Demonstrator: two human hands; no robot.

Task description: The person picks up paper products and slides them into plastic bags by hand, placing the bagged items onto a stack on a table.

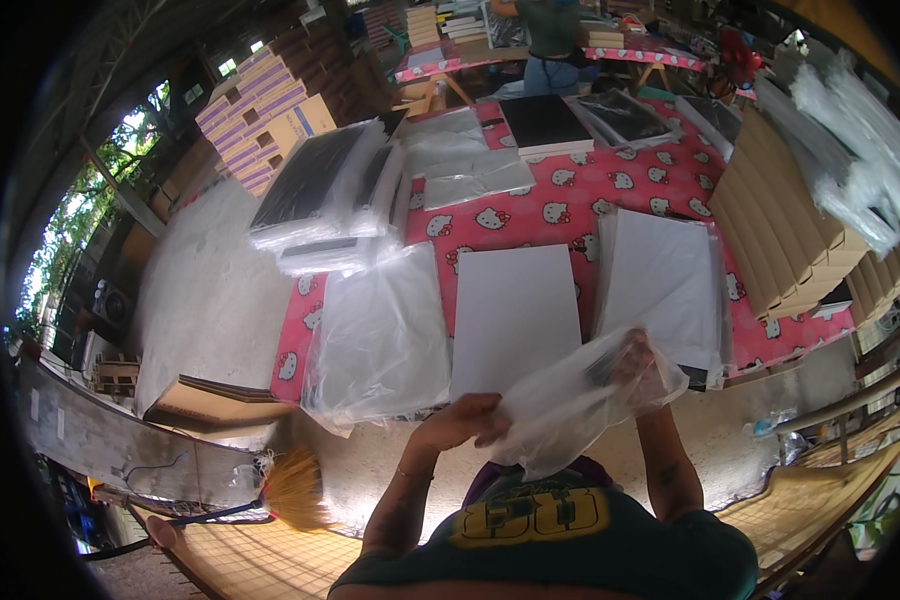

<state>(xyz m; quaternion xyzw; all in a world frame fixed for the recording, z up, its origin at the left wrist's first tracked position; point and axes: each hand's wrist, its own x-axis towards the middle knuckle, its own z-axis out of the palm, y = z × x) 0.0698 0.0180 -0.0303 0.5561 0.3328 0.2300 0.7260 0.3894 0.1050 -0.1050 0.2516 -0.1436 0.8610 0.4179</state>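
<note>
My left hand (467,417) pinches the near edge of a clear plastic bag (560,405) held in front of my chest. My right hand (638,365) is pushed inside the same bag, seen through the film, spreading it. Just beyond the bag a white board (515,315) lies flat on the red patterned tablecloth (580,190). To its left sits a heap of clear plastic bags (375,340). To its right lies a stack of white boards (665,285) in plastic.
Bagged black boards (315,195) are piled at the table's far left, more black boards (545,125) at the back. A row of brown cardboard pieces (775,235) stands on the right. Boxes (260,110) are stacked on the concrete floor; a broom (290,490) lies at my left. Another person (550,40) stands far back.
</note>
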